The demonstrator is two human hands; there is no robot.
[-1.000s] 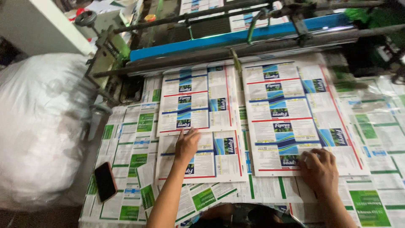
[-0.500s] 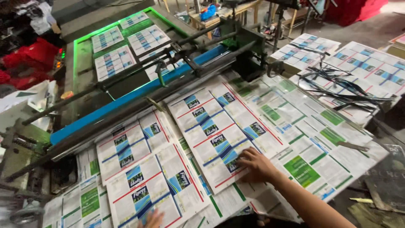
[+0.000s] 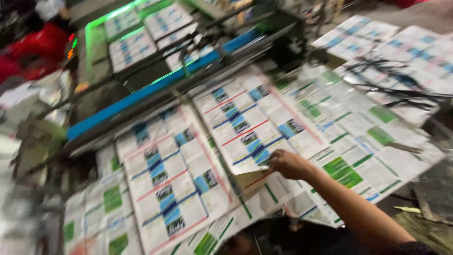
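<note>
Two large printed sheets with blue, red and white panels lie side by side on a table. My right hand pinches the near edge of the right sheet. That edge is lifted a little, and a brown layer shows under it. The left sheet lies flat, with nothing touching it. Under both are spread sheets with green blocks. My left hand is out of view. The picture is blurred by motion.
Behind the sheets runs a blue bar of a printing machine, with a green-lit bed carrying more printed sheets. Another stack of sheets lies at the right, with black straps across it. Something red is at the far left.
The view has swung and come closer. My left hand, earlier on the left sheet, has gone out of view. My right hand now grips and lifts the right sheet's near edge.
</note>
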